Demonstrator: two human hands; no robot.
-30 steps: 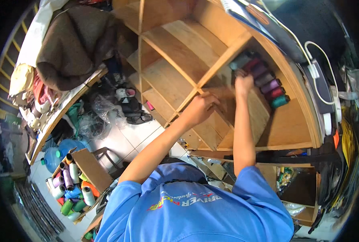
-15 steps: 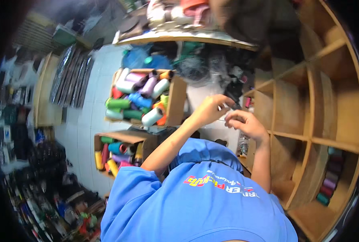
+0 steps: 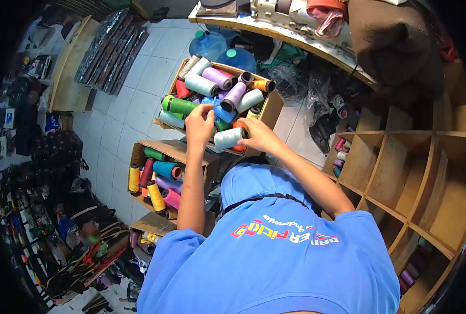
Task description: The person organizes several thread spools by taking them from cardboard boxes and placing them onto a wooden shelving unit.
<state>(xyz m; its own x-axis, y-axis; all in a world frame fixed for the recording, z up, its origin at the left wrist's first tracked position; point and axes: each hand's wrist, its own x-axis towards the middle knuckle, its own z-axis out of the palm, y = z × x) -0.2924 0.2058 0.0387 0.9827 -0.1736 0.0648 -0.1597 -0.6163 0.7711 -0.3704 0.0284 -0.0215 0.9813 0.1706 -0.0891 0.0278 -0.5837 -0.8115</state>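
My right hand (image 3: 259,137) has its fingers closed about the end of a pale blue thread spool (image 3: 226,139) at the near right corner of a cardboard box (image 3: 271,112). An orange spool (image 3: 238,125) is partly hidden under those fingers. Over the box's near edge, my left hand (image 3: 199,125) is raised with fingertips pressed together; whatever they pinch is too small to make out. Around the hands lie a green spool (image 3: 179,105), a blue spool (image 3: 223,112), a lilac spool (image 3: 234,96) and several more, heaped in the box.
Nearer left stands a second box (image 3: 179,148) of coloured spools. Wooden cubbyhole shelving (image 3: 395,172) rises on the right. A worktable (image 3: 290,39) with machine parts runs across the back, blue water jugs (image 3: 208,46) below it. Plastic-wrapped dark goods (image 3: 110,52) lie far left.
My hands have moved left, from beside the shelving to the spool box, and have come apart. The right one now grips the pale blue spool. The view has shifted.
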